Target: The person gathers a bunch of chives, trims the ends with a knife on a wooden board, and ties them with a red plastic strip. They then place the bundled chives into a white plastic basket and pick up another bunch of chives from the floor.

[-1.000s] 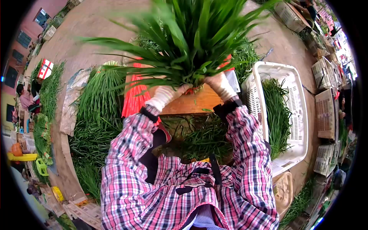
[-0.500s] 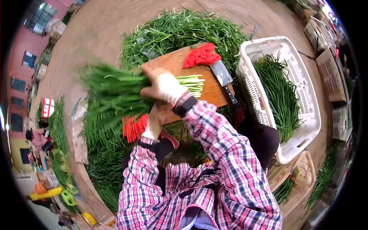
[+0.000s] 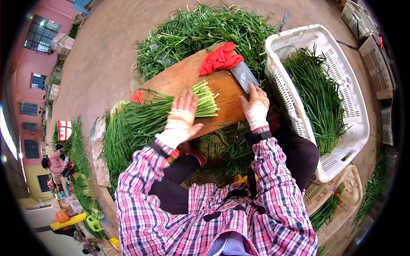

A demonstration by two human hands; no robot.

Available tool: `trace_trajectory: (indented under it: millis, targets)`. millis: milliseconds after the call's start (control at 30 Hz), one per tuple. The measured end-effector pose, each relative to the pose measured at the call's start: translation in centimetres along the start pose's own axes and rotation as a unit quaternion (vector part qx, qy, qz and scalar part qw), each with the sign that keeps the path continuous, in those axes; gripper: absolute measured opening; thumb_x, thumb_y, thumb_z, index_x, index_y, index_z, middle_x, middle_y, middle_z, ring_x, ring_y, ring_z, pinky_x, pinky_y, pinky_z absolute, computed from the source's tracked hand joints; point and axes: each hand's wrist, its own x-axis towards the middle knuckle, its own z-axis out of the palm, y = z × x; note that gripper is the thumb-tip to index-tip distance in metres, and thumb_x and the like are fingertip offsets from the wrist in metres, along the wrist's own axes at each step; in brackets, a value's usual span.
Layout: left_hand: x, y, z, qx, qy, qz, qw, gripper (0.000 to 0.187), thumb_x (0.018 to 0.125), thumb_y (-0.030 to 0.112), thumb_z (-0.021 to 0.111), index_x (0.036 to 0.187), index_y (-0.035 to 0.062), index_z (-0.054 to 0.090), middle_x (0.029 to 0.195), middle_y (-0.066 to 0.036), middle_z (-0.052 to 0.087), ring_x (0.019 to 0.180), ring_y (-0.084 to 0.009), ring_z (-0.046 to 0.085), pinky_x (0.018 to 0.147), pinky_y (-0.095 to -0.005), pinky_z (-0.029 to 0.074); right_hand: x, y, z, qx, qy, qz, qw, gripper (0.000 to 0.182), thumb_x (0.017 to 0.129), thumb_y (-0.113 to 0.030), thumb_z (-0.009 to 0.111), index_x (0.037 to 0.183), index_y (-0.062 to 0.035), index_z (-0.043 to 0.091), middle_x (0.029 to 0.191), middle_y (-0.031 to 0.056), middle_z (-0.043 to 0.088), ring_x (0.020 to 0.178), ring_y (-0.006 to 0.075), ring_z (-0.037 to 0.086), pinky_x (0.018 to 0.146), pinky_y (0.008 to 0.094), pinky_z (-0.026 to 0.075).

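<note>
The left hand [image 3: 183,112] lies flat, the right hand [image 3: 256,103] bent.

Soft, bright light; strong fisheye bowing; left-edge glare [image 3: 7,132].

left hand [image 3: 181,114] flat on green bunch [image 3: 149,112] | right hand [image 3: 256,106] over cleaver's [image 3: 244,77] near end | red cloth [image 3: 220,59] on board [image 3: 183,71]

Head view, one: worn on the wearer's head, facing forward and steeply down; wide round field, edges bowed, corners black. Nearest, bottom centre: shirt [image 3: 188,230], seen from above the collar. Near, mid-frame: left hand [image 3: 183,112], right hand [image 3: 257,104] and board [image 3: 226,100], from overhead. Near, right: crate [image 3: 282,85], interior visible over its rim. Far, left margin: wall [image 3: 25,66], shown small and tilted.
</note>
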Motion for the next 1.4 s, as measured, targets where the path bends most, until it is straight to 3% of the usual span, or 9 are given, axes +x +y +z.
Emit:
trace_trajectory:
  millis: [333,600,667,767,900,1000,1167,1267,1400]
  targets:
    - [7.6,-2.4,2.2,-0.033,-0.152,-0.083,0.984,0.125,0.064,0.056,0.079,0.152,0.0007,0.009,0.157,-0.026,0.013,0.142,-0.0407,0.025,0.115,-0.0425,0.027,3.1,2.0,-0.9,-0.066,-0.12,-0.008,0.991,0.052,0.073,-0.033,0.078,0.113,-0.0127,0.053,0.101,0.0112,0.065,0.096,0.0308,0.064,0.078,0.0457,0.052]
    - [12.0,-4.6,1.2,-0.147,-0.251,-0.135,0.947,0.108,0.055,0.049,0.087,0.14,0.0029,0.037,0.131,-0.024,0.053,0.125,-0.0372,0.049,0.105,-0.0421,0.041,-1.5,1.1,-3.8,0.066,-0.061,0.033,0.995,0.031,0.081,-0.019,0.065,0.109,-0.0103,0.055,0.099,0.0179,0.061,0.088,0.0374,0.064,0.077,0.0468,0.052]
    - [11.3,-5.0,2.8,-0.181,-0.189,-0.124,0.957,0.103,0.057,0.047,0.086,0.138,0.0036,0.04,0.13,-0.022,0.055,0.123,-0.0352,0.051,0.104,-0.0404,0.042,-3.8,1.9,-3.1,0.139,0.031,0.027,0.989,0.041,0.084,-0.017,0.063,0.124,-0.008,0.054,0.105,0.0167,0.064,0.085,0.0333,0.066,0.077,0.0416,0.053]
    - [8.5,-2.2,2.5,-0.177,-0.096,-0.127,0.971,0.087,0.059,0.038,0.082,0.131,0.003,0.046,0.124,-0.021,0.057,0.117,-0.0367,0.053,0.101,-0.0412,0.044,-5.0,2.3,-2.5,0.489,-0.033,0.233,0.84,0.041,0.086,-0.015,0.065,0.125,-0.0053,0.057,0.091,0.0077,0.065,0.08,0.0122,0.06,0.072,0.0282,0.05]
    - [3.5,1.8,5.7,-0.09,0.054,-0.07,0.992,0.082,0.058,0.034,0.082,0.125,0.0061,0.045,0.122,-0.012,0.049,0.117,-0.0294,0.047,0.105,-0.0457,0.033,-2.8,-0.5,-5.8,0.459,-0.173,0.301,0.818,0.043,0.084,-0.014,0.066,0.124,-0.0019,0.058,0.095,0.0128,0.067,0.085,0.0182,0.064,0.079,0.0299,0.051]
    - [3.3,2.1,5.8,-0.074,0.083,-0.057,0.992,0.092,0.057,0.032,0.084,0.132,0.0034,0.04,0.123,-0.017,0.052,0.118,-0.0345,0.048,0.103,-0.0466,0.037,-1.8,-1.1,-2.3,0.399,-0.103,0.032,0.911,0.045,0.083,-0.015,0.066,0.125,-0.001,0.058,0.104,0.0182,0.068,0.094,0.026,0.066,0.084,0.0326,0.05]
    - [5.1,0.8,4.8,-0.104,-0.078,-0.109,0.986,0.11,0.059,0.036,0.086,0.145,0.0013,0.027,0.134,-0.018,0.048,0.124,-0.0335,0.047,0.107,-0.0441,0.035,-3.0,-2.8,-5.0,0.323,-0.16,0.044,0.932,0.047,0.083,-0.014,0.062,0.128,-0.0007,0.054,0.101,0.0171,0.07,0.092,0.0301,0.068,0.083,0.0344,0.052]
    - [6.1,0.4,4.3,-0.104,-0.126,-0.121,0.979,0.115,0.06,0.038,0.086,0.148,0.0012,0.022,0.144,-0.02,0.042,0.13,-0.0326,0.044,0.108,-0.0426,0.036,-3.2,-2.6,-7.0,0.491,-0.335,0.313,0.741,0.048,0.085,-0.013,0.059,0.13,-0.0008,0.051,0.093,0.0116,0.07,0.083,0.0265,0.067,0.079,0.0321,0.053]
    - [7.4,0.7,2.2,-0.101,-0.199,-0.147,0.964,0.097,0.06,0.035,0.085,0.138,0.0035,0.037,0.134,-0.017,0.05,0.123,-0.0314,0.05,0.103,-0.0424,0.041,-4.3,-3.6,-7.3,0.487,-0.203,0.158,0.835,0.054,0.086,-0.01,0.057,0.137,-0.0013,0.046,0.095,0.0132,0.067,0.082,0.0262,0.066,0.076,0.0324,0.053]
